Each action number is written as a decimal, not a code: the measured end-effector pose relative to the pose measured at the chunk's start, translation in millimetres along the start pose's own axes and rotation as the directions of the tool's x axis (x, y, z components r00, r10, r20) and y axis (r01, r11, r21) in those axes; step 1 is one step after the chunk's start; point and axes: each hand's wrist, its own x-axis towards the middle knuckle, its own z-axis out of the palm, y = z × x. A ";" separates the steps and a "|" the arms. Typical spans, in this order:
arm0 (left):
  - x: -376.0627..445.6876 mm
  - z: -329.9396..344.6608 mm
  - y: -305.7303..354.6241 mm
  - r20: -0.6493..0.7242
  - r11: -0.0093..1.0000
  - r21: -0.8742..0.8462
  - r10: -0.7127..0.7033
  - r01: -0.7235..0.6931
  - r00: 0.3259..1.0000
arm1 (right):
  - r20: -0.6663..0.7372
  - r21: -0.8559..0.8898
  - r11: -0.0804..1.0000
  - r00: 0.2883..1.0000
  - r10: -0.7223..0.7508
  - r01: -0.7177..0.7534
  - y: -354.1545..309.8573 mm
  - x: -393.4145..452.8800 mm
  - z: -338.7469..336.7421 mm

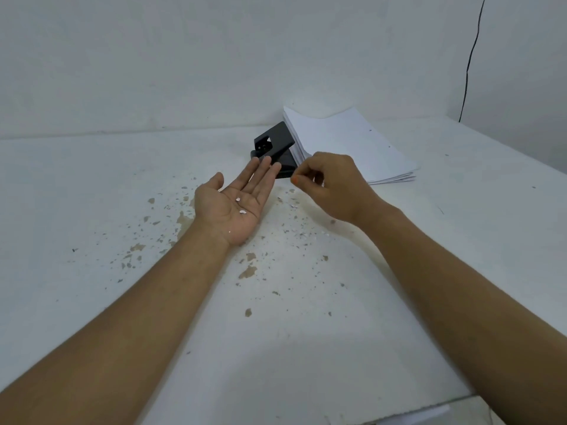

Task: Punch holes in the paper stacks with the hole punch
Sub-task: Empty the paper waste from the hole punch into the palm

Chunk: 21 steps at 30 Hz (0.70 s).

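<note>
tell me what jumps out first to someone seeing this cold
The open left hand, palm up at centre, cradles small white paper bits. Just right, the right hand has curled fingertips. Behind them a black metal hole punch sits against a white paper stack on the chipped white table.

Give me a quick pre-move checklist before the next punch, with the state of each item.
1. Hole punch within reach, beside the paper stack: ok.
2. Paper seated in the punch slot: cannot tell.
3. Left hand free: not ok, palm up with paper bits lying on it.
4. Right hand free: cannot tell, fingertips pinched together.
5. Table clean of paper bits: not ok, specks scattered.
</note>
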 end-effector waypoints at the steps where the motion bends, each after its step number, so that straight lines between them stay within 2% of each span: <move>1: 0.1 -0.5 1.9 -0.003 1.000 -0.007 0.008 -0.008 1.000 | 0.051 -0.013 0.999 0.998 0.037 -0.037 4.9 0.1 0.8; 6: 0.1 -1.5 5.5 -0.013 0.999 -0.023 0.022 -0.023 1.000 | 0.188 -0.015 0.986 0.968 0.168 -0.168 18.5 -2.2 7.4; 9: 0.3 -1.2 4.3 -0.018 1.000 -0.004 0.013 -0.013 1.000 | 0.154 -0.011 0.977 0.965 0.212 -0.213 17.9 -2.8 10.6; 14: 0.6 -1.8 4.4 -0.019 1.000 0.001 0.006 -0.006 1.000 | 0.063 -0.109 0.967 0.969 0.240 -0.232 5.9 -4.0 19.6; 21: 1.6 -1.8 3.7 -0.013 1.000 0.010 -0.002 0.002 1.000 | 0.104 -0.247 0.946 0.965 0.239 -0.208 -7.2 0.3 20.8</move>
